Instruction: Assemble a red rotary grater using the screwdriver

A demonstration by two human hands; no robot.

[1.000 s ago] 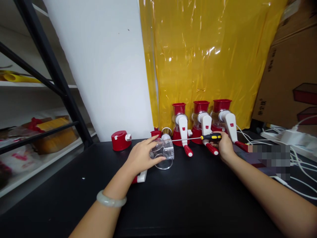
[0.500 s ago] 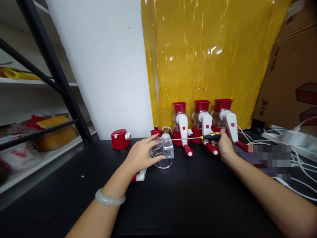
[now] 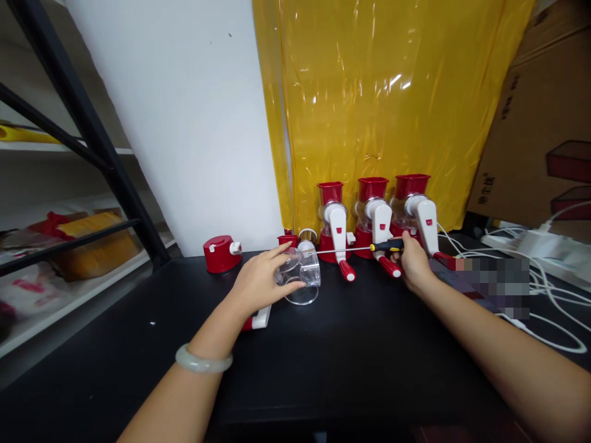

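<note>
My left hand (image 3: 263, 277) grips a clear plastic grater housing (image 3: 310, 271) that stands on the black table, thumb and fingers around its left side. In my right hand (image 3: 414, 261) is a screwdriver (image 3: 386, 245) with a black and yellow handle. Its long shaft points left, the tip at the upper edge of the clear housing; whether it touches cannot be made out. Under my left wrist, a white and red crank handle (image 3: 261, 317) lies partly hidden. Behind the housing are a metal grater drum (image 3: 307, 237) and a red part (image 3: 287, 239).
Three assembled red and white rotary graters (image 3: 332, 212) stand along the back. A red base (image 3: 222, 254) with a white knob sits at the left. White cables (image 3: 545, 271) and a power strip (image 3: 554, 249) lie at the right, beside a cardboard box (image 3: 530, 123). Metal shelving (image 3: 92, 135) rises at left.
The view has shifted slightly. Both hands keep their hold on the housing and the screwdriver, and the screwdriver's shaft stays at the housing's top edge.
</note>
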